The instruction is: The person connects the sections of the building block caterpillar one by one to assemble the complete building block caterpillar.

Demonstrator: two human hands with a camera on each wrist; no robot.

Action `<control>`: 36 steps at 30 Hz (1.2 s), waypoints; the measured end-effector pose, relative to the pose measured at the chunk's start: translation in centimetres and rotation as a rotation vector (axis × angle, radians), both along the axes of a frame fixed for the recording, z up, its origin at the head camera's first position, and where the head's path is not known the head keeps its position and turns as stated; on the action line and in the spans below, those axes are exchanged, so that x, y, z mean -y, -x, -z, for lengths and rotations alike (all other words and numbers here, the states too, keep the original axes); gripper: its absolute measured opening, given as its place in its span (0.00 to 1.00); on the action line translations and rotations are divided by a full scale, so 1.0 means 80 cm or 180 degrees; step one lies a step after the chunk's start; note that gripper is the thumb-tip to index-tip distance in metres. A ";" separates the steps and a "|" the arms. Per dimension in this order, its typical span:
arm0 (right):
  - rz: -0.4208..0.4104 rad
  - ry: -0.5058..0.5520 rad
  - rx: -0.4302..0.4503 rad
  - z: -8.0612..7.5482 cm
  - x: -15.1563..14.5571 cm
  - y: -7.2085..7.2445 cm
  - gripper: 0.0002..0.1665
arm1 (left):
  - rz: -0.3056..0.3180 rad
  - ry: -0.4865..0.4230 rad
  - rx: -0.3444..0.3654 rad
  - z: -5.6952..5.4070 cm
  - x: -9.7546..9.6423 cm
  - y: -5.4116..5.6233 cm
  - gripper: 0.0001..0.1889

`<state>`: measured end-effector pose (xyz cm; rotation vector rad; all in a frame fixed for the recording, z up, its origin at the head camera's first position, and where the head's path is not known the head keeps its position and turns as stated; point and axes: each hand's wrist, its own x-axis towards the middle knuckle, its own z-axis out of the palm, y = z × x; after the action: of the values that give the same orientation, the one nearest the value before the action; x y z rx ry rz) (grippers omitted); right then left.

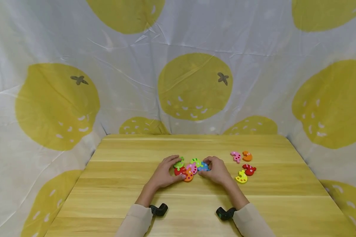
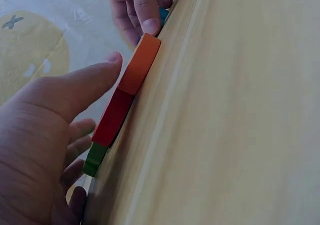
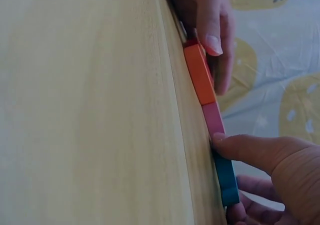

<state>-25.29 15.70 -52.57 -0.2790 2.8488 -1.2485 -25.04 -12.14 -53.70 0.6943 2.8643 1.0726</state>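
Assembly looks in hand: my right grip [image 1: 218,171] pinches the blue piece [image 1: 203,167] at the right end of the puzzle row [image 1: 192,169], left grip [image 1: 162,171] spread around its left; next probably calls for pressing blue snug

Puzzle pieces [image 1: 192,169], multicoloured, some spotted or striped.
Cluster: green piece [image 1: 179,164]; red piece [image 1: 179,171]; orange piece [image 1: 189,176], red-spotted; pink piece [image 1: 191,168], darker-spotted; lime piece [image 1: 195,161], green-striped; blue piece [image 1: 203,167]. Outlying: second pink piece [image 1: 236,156], red-spotted; second orange piece [image 1: 247,156], white-numbered; second red piece [image 1: 249,170], pale-striped; yellow piece [image 1: 241,178], orange-red-spotted. Tabletop [image 1: 121,197], yellow-brown wood grain; cloth [image 1: 130,82], off-white, yellow lemon print, white flecks; sleeves [image 1: 136,220], beige; wrist devices [image 1: 159,209], black.
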 end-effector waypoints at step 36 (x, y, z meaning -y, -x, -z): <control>0.0061 -0.0504 -0.0534 -0.027 -0.146 -0.068 0.36 | -0.0109 -0.0029 -0.0052 0.006 -0.007 0.002 0.43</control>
<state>-19.83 27.38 -50.41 -0.3693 3.0771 -1.0404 -25.20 -11.61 -54.22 0.6601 2.8970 1.0900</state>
